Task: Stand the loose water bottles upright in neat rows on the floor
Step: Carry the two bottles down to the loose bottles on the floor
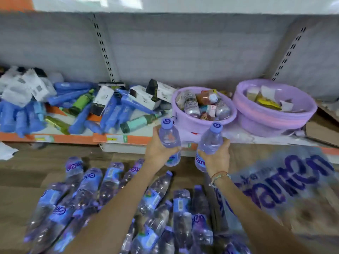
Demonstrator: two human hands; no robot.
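1. Each hand grips one clear water bottle with a purple cap: the left hand (157,149) wraps its bottle (169,142), and the right hand (217,158) wraps a second bottle (209,145), both near upright and held above the floor
2. More loose bottles (110,198) lie on their sides in a heap on the wooden floor (22,173), beside a printed plastic wrap (286,189)
3. Behind runs a low shelf (73,138) with an orange edge, strewn with blue tubes and white boxes
4. Two lilac tubs sit on it: the nearer tub (203,123) holds small bottles and packets, the farther tub (275,121) yellow and pale wrappers
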